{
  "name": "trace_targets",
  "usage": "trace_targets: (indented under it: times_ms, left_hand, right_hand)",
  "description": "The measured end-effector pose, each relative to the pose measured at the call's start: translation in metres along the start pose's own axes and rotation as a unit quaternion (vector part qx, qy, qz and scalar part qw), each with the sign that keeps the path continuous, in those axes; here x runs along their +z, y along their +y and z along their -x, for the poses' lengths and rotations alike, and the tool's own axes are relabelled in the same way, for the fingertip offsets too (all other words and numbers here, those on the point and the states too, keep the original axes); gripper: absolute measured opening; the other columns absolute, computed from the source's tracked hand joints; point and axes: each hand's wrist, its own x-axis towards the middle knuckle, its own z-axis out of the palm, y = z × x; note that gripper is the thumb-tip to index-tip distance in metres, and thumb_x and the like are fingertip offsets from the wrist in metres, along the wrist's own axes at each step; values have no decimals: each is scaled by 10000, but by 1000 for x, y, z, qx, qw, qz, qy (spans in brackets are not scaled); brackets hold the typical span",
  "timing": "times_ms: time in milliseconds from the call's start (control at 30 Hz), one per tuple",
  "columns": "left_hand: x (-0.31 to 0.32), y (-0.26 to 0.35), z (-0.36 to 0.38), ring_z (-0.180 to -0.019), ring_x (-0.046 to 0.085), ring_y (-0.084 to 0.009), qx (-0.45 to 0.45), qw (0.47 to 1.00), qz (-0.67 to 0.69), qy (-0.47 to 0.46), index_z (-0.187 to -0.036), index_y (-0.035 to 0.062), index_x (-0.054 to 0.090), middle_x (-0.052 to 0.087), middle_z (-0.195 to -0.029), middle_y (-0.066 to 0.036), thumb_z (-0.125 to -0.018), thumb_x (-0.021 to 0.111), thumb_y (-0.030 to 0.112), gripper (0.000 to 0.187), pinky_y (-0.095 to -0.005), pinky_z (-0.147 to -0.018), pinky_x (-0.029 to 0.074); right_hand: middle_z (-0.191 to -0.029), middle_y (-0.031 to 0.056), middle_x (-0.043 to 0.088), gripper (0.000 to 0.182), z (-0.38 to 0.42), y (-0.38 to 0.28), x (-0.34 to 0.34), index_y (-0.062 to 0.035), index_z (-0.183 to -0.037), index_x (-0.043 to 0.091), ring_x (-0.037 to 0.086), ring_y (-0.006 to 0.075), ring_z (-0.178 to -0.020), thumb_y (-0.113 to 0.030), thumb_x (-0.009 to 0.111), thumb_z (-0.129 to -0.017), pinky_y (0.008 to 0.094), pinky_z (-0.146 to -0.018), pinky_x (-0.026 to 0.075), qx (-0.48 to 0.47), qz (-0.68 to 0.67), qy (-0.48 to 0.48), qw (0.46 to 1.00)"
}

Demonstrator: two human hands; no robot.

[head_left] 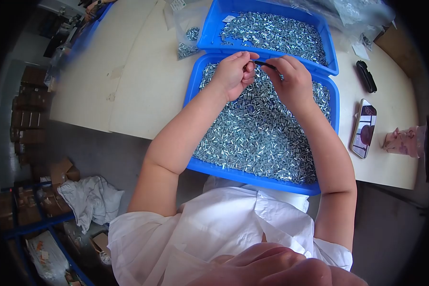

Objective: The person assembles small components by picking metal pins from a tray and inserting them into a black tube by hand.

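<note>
Over the upper part of the near blue bin (pixel 191 90), my left hand (pixel 234 75) is closed, its fingertips pinching something too small to make out. My right hand (pixel 292 78) grips a thin black tool (pixel 264 64), whose tip reaches toward the left fingertips. Below both hands the near bin is filled with small shiny metal pieces (pixel 257 138). Right behind it stands a second blue bin (pixel 332 52) holding more of the same pieces.
A clear bag of metal pieces (pixel 188 45) lies left of the far bin. On the right are a black case (pixel 366 76), a phone (pixel 364 128) and a pink-patterned cup (pixel 401 142). Plastic bags (pixel 352 16) lie at the back. Shelves with boxes (pixel 31 205) stand lower left.
</note>
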Motion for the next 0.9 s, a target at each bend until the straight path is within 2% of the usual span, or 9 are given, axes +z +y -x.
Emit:
trace_targets:
  times_ms: [67, 200, 300, 367, 500, 567, 667, 767, 900]
  left_hand:
    - [1, 0, 1, -483, 346, -87, 4, 1000, -11, 10, -943, 29, 509, 427, -623, -1, -939, 384, 181, 197, -221, -445, 302]
    - [4, -1, 2, -503, 326, -85, 20, 998, -42, 31, -949, 18, 515, 400, -617, 2, -943, 381, 182, 212, -217, -452, 294]
    - [5, -4, 1, -469, 350, -81, 48, 996, -61, 42, -931, 29, 522, 436, -609, 3, -938, 385, 177, 201, -215, -417, 290]
    - [9, -5, 3, -476, 357, -71, 64, 991, -100, 66, -922, 30, 528, 440, -610, 9, -938, 386, 177, 205, -214, -408, 288]
    - [12, -7, 2, -487, 370, -60, 92, 981, -150, 84, -909, 32, 537, 448, -613, 14, -939, 386, 181, 215, -213, -420, 303]
    - [13, -9, 1, -497, 358, -51, 128, 964, -216, 91, -931, 40, 540, 434, -610, 22, -937, 404, 193, 205, -198, -450, 303]
    - [10, -16, -3, -500, 368, -53, 167, 946, -267, 74, -939, 41, 540, 442, -608, 25, -939, 398, 198, 211, -192, -453, 309]
    - [9, -13, -2, -509, 378, -55, 170, 957, -230, 46, -941, 40, 539, 452, -621, 16, -945, 376, 209, 235, -190, -454, 310]
    - [14, -6, 4, -520, 385, -55, 136, 973, -179, 51, -942, 40, 537, 455, -631, 8, -949, 357, 221, 254, -188, -448, 305]
  right_hand:
    - [-646, 68, 516, 122, -1, 1, 1, -60, -745, 562, 530, 249, -604, -89, 667, -691, 345, -525, 434, -54, 28, 13, 998]
    - [-667, 66, 526, 130, 0, -2, 1, -61, -751, 562, 533, 246, -611, -79, 668, -678, 350, -521, 435, -62, 25, 1, 998]
    - [-641, 75, 526, 122, 2, -5, 0, -60, -731, 562, 531, 257, -587, -122, 666, -709, 362, -502, 426, -16, 2, 7, 1000]
    - [-602, 96, 522, 172, 4, -5, -3, -50, -709, 563, 527, 281, -557, -193, 634, -773, 373, -488, 417, 89, 55, -84, 991]
    - [-582, 120, 525, 271, 5, -5, 1, -36, -690, 558, 520, 301, -535, -268, 590, -827, 376, -479, 404, 170, 52, -131, 975]
    - [-578, 118, 528, 282, 7, -4, 5, -23, -721, 560, 508, 256, -510, -276, 574, -844, 351, -472, 386, 306, -82, -164, 934]
    - [-579, 83, 526, 274, 12, 3, 10, -13, -749, 555, 471, 163, -505, -269, 579, -844, 311, -477, 367, 329, -152, -175, 916]
    - [-598, 49, 520, 254, 12, 10, 10, -2, -777, 547, 432, 102, -542, -244, 587, -842, 282, -496, 365, 350, -212, -172, 896]
    - [-619, 40, 528, 247, 11, 12, 9, 1, -777, 540, 431, 92, -561, -231, 596, -837, 274, -507, 369, 346, -207, -166, 900]
